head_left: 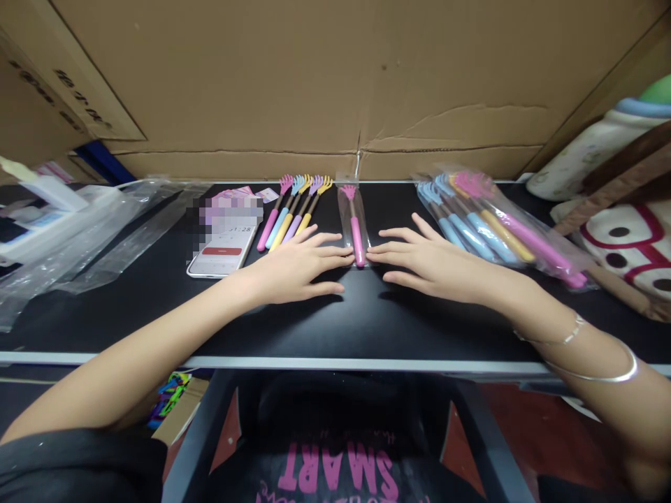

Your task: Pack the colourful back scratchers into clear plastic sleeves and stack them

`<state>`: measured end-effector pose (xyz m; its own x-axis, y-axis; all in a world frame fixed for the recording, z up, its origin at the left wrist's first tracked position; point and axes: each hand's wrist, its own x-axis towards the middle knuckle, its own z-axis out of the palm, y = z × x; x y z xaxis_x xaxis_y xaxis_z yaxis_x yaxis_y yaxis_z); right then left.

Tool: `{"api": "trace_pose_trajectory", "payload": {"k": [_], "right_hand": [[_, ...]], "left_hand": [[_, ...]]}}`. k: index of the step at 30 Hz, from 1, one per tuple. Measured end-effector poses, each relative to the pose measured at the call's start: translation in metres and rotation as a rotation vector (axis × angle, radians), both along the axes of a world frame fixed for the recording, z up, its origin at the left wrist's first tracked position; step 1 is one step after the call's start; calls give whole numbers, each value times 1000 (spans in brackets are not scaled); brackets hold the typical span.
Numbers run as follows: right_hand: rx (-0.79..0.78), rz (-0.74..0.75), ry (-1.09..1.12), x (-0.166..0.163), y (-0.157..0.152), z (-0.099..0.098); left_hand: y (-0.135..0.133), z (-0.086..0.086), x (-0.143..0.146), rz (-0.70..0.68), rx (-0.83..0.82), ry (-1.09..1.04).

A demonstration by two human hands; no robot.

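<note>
A pink back scratcher [357,234] in a clear plastic sleeve lies upright in the view, at the middle of the black table, its claw end away from me. My left hand [307,264] is open on its left side, fingertips at the sleeve's edge. From the right, my right hand [427,260] reaches in with spread fingers, its fingertips at the other edge. Neither hand grips it. Several unwrapped back scratchers [292,215] in pink, blue, yellow and purple lie beyond my left hand. Several bagged back scratchers [485,223] overlap beyond my right hand.
A phone [223,248] lies left of the unwrapped row, beside pink cards [238,193]. Clear plastic sleeves [120,234] spread over the table's left. A cardboard wall [314,84] closes off the back. At right are a patterned bottle [581,154] and a cartoon-faced bag [626,244].
</note>
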<state>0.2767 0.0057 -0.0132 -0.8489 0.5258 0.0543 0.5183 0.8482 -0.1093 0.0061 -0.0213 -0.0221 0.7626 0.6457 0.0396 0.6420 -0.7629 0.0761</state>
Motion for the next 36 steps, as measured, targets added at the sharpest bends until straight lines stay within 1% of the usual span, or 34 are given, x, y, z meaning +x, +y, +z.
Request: {"api": "trace_pose_trajectory", "payload": {"k": [4, 7, 10, 15, 18, 24, 29, 33, 36], "right_hand": [[115, -6, 46, -6, 4, -3], [153, -15, 87, -10, 6, -9], [168, -27, 110, -12, 5, -13], [162, -35, 98, -14, 1, -15], [145, -18, 79, -14, 0, -15], [127, 10, 59, -13, 2, -13], [141, 10, 39, -13, 3, -14], [149, 11, 41, -14, 3, -17], [125, 4, 53, -14, 2, -18]], "left_hand": [[4, -8, 5, 21, 208, -94], [7, -12, 8, 42, 345, -125], [8, -13, 10, 71, 436, -125], [8, -12, 10, 132, 490, -145], [9, -12, 9, 135, 529, -119], [12, -9, 7, 7, 631, 20], [13, -10, 11, -29, 679, 82], [15, -13, 11, 15, 673, 72], [19, -15, 8, 58, 657, 18]]}}
